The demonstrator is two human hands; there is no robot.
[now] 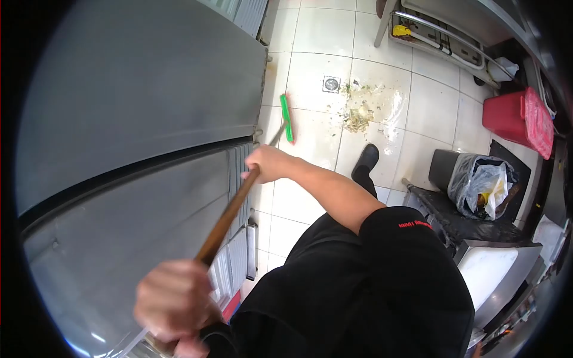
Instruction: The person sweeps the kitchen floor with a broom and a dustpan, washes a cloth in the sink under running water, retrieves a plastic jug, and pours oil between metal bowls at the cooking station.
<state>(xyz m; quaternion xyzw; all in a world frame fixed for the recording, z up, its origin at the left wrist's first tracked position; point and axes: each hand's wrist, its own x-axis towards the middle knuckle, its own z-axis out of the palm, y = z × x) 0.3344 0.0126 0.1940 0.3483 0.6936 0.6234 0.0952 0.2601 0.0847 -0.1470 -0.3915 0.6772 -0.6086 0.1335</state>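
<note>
My left hand (173, 301), blurred at the lower left, is closed around the upper end of a brown broom handle (225, 230). Farther down the same handle, my right hand (271, 164) grips it with wrapped fingers. The green broom head (286, 118), with reddish bristles at its edge, rests on the white tiled floor (310, 140) beside the metal cabinets. To its right lies a wet patch of food scraps (358, 118), with smaller bits scattered above. A square floor drain (331, 84) sits between the broom head and those upper bits.
Grey metal cabinets (143, 77) line the left side. My dark shoe (369, 156) stands below the scraps. At the right are a red bin (507, 119), a bin with a clear liner (477, 185) and a white board (486, 274). A metal-legged table (444, 27) stands at the upper right.
</note>
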